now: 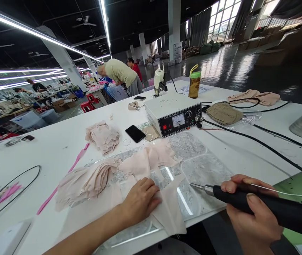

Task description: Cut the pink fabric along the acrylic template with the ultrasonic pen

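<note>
My right hand is wrapped round the black handle of an ultrasonic cutter, whose slim metal tip points left, just above a clear sheet on the table. Curled and pressed down, my left hand is closed on a pale pink fabric piece that hangs slightly over the table's front edge. Its fingertips are partly hidden. Beyond that hand lies a loose heap of the same fabric. A layered fabric stack is to its left, and another fabric pile sits farther back.
A control box with a dial stands mid-table, its black cable running right. Around it are a black phone, a green-lidded bottle and brown fabric pieces. A pink strip lies left. A person bends over bins behind.
</note>
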The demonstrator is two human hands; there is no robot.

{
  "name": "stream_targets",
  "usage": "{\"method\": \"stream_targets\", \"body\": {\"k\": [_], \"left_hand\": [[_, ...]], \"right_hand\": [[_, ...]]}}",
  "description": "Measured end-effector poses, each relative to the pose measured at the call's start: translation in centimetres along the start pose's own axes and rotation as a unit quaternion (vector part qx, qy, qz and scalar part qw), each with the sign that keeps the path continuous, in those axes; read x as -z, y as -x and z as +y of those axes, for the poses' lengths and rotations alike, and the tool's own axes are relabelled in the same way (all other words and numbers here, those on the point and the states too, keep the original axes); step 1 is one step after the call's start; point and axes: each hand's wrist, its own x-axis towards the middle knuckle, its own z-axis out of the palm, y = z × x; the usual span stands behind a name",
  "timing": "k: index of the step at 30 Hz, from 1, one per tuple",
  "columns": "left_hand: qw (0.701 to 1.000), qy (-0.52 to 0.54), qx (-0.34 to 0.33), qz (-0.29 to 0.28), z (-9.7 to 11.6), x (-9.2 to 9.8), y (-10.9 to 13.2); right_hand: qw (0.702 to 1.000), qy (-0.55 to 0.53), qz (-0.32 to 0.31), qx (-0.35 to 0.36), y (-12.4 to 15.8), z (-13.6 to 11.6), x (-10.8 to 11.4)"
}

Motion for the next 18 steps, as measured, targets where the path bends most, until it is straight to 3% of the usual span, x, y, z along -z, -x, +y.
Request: {"method": "stream_targets", "body": {"k": [8,18], "left_hand": [[0.999,0.01,0.039,-0.029,0.7,-0.1,-1.0],[0.996,0.043,0.036,-0.066,0.4,0.8,-1.7]], "right_hand": [[0.997,0.033,0.017,-0.064,0.5,-1.2,0.8],[0.994,0.09,0.0,-0.062,1.0,-2.0,1.2]]}}
